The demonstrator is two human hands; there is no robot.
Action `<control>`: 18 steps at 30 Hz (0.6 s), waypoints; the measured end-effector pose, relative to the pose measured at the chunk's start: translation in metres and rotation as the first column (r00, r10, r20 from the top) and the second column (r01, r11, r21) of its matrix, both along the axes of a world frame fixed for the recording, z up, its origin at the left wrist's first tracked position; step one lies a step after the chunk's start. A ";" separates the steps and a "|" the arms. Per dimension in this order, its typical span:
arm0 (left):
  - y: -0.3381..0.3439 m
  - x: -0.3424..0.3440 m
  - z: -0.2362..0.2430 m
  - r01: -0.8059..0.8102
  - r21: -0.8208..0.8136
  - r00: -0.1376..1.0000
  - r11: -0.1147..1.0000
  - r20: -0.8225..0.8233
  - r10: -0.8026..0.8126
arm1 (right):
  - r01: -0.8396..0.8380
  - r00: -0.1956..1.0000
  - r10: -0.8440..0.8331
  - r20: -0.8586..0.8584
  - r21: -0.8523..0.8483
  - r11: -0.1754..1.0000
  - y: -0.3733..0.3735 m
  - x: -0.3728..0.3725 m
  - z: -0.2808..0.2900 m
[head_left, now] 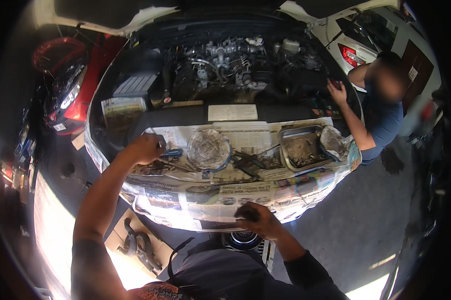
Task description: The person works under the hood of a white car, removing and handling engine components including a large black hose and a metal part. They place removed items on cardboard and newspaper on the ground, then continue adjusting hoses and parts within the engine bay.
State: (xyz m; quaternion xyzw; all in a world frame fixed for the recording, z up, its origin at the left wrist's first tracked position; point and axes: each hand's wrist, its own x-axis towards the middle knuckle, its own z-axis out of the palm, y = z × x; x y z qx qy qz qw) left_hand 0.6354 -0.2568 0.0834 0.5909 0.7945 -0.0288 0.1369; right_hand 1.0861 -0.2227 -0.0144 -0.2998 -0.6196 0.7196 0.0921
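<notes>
Over the left part of the newspaper (180, 192) covering the car's front, my left hand (146, 149) is closed with its fingers curled down. What it holds, if anything, is hidden. Just right of it lies a blue-handled tool (172, 152). My right hand (265, 223) is lower, in front of the bumper, with its fingers bent round a small dark thing (247, 214) whose kind I cannot make out. Between and beyond my hands, a round foil-lined dish (208, 149) and dark-handled pliers (250, 162) rest on the newspaper.
A metal tray (287, 150) with small loose parts stands at the right, beside a crumpled foil piece (334, 141). Behind is the exposed engine (225, 65). A co-worker (380, 115) leans in from the right. Dark curved pipes (140, 245) lie on cardboard at lower left.
</notes>
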 end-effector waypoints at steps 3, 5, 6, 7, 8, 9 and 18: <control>0.012 -0.060 -0.055 -0.094 0.087 0.993 0.992 0.086 0.086 | 0.142 0.965 -0.182 0.188 0.212 0.967 -0.015 0.024 -0.023; 0.021 -0.075 -0.081 -0.036 0.251 0.989 0.967 0.147 -0.002 | 0.247 0.917 -0.313 0.247 0.264 0.932 -0.024 0.026 -0.027; 0.032 -0.077 -0.090 -0.005 0.341 0.984 0.940 0.168 -0.056 | 0.300 0.892 -0.375 0.252 0.290 0.909 -0.026 0.022 -0.027; 0.044 -0.075 -0.098 -0.005 0.415 0.970 0.910 0.225 -0.097 | 0.353 0.849 -0.441 0.292 0.307 0.884 -0.026 0.019 -0.023; 0.062 -0.070 -0.105 0.016 0.462 0.971 0.887 0.205 -0.124 | 0.326 0.853 -0.440 0.280 0.371 0.869 -0.025 0.015 -0.017; 0.081 -0.065 -0.110 0.034 0.505 0.972 0.863 0.184 -0.146 | 0.294 0.845 -0.438 0.308 0.416 0.860 -0.021 0.008 -0.011; 0.244 -0.008 -0.124 0.138 0.771 0.977 0.622 -0.004 -0.211 | 0.112 0.863 -0.478 0.166 0.858 0.501 0.048 -0.019 0.033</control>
